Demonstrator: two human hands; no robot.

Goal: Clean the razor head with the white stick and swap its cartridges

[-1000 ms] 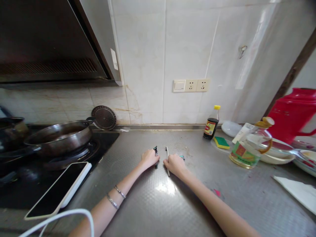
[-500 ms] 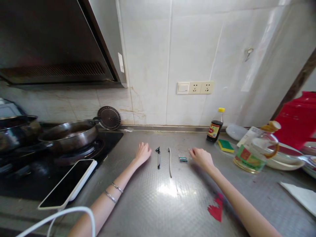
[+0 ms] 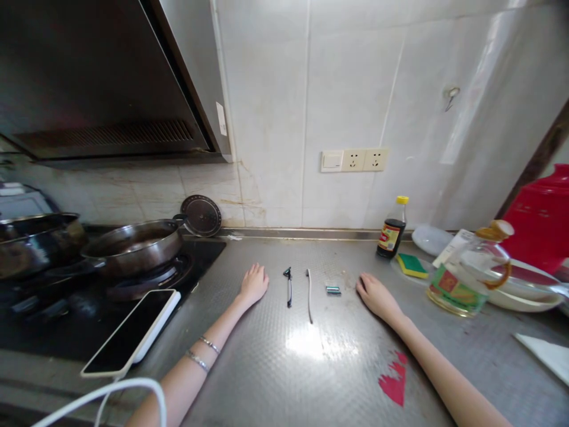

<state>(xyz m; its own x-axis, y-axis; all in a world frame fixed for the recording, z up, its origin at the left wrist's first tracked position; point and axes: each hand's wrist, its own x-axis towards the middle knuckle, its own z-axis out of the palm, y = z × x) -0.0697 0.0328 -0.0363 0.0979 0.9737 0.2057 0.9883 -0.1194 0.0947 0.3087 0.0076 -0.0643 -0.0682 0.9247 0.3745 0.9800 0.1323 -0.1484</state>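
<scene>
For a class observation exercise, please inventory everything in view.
Razor: 1, dark, on counter
Stick: 1, whitish, by razor
Bars: 2, greenish, by stick
Bottle: 1, dark, by wall
Sponge: 1, green-yellow, by bottle
Plate: 1, whitish, behind sponge
Jug: 1, clear, right
Flask: 1, red, right
Bowls: count unclear, white, right
Sheet: 1, white, right
Scrap: 1, red, front
Phone: 1, black-white, left
Cable: 1, white, left
Cooktop: 1, black, left
Pans: 2, metallic, on cooktop
Disc: 1, dark, by wall
Hood: 1, dark, above cooktop
Panel: 1, cream, on wall
Hook: 1, metallic, on wall
Bracelets: 2, silver, left arm
Left hand: 1, bare, by razor
Right hand: 1, bare, by bars
</scene>
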